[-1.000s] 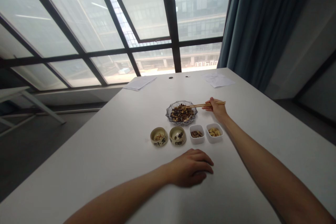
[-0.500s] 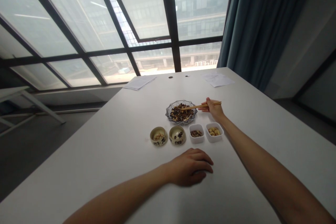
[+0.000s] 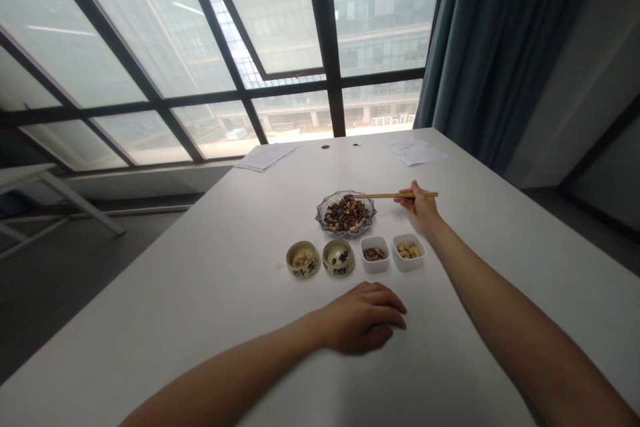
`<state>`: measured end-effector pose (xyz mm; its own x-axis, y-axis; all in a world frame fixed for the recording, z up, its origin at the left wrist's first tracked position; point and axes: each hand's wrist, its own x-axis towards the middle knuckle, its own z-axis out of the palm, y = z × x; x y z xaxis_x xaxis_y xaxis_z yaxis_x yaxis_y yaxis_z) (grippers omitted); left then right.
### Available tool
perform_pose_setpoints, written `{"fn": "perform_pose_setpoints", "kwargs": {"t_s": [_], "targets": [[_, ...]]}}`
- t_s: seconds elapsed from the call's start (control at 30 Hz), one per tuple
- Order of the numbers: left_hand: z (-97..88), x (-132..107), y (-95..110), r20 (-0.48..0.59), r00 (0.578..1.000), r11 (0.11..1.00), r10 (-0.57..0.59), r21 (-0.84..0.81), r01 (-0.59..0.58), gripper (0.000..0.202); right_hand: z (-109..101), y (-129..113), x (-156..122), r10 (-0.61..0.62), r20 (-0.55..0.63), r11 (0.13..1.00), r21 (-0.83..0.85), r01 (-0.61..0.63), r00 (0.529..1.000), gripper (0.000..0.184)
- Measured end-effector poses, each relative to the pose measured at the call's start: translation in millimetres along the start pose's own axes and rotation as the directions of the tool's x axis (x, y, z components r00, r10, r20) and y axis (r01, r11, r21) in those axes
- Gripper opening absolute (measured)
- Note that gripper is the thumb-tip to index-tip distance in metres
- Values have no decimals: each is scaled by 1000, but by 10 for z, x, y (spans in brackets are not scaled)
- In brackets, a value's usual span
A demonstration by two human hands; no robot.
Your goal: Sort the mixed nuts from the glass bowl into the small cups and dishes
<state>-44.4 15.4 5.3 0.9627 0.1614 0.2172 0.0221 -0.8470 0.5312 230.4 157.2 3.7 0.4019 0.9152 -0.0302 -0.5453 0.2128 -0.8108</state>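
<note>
My right hand [image 3: 420, 205] is closed round a pair of wooden chopsticks [image 3: 383, 195]. Their tips reach over the far part of a scalloped glass bowl [image 3: 371, 221], by a dark piece I cannot name. Mixed nuts and seeds [image 3: 345, 215] fill that bowl. My left hand [image 3: 364, 318] lies on the white table, fingers stretched out, holding nothing. Between the hands and the glass bowl stand a round bowl with pale nuts [image 3: 303, 272], a round bowl with several dark pieces [image 3: 339, 271], a square white cup with brown seeds [image 3: 375, 265] and one with yellowish pieces [image 3: 409, 262].
Paper sheets lie on the table's far left [image 3: 267, 157] and far right [image 3: 417, 151]. Two small dark spots show near the far edge. Behind the table are windows [image 3: 280, 20] and a blue curtain [image 3: 470, 47]. Another table [image 3: 30, 177] stands at the left.
My right hand has moved a little right and back with the chopsticks. Their tips have risen from the middle of the nuts to the bowl's far part. My left hand stays still.
</note>
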Motion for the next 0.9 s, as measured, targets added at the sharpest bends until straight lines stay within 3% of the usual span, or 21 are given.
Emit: {"fn": "perform_pose_setpoints", "kwargs": {"t_s": [0.23, 0.57, 0.9], "targets": [[12, -6, -7, -12, 1000, 1000, 0, 2, 0, 25, -115, -106, 82, 77, -48, 992, 104, -72, 996, 40], [8, -2, -3, -7, 1000, 1000, -5, 4, 5, 26, -295, -295, 55, 262, 90, 962, 61, -267, 961, 38], [1, -1, -5, -12, 1000, 1000, 8, -2, -8, 26, -435, -322, 81, 360, 170, 932, -9, -363, 917, 36]]}}
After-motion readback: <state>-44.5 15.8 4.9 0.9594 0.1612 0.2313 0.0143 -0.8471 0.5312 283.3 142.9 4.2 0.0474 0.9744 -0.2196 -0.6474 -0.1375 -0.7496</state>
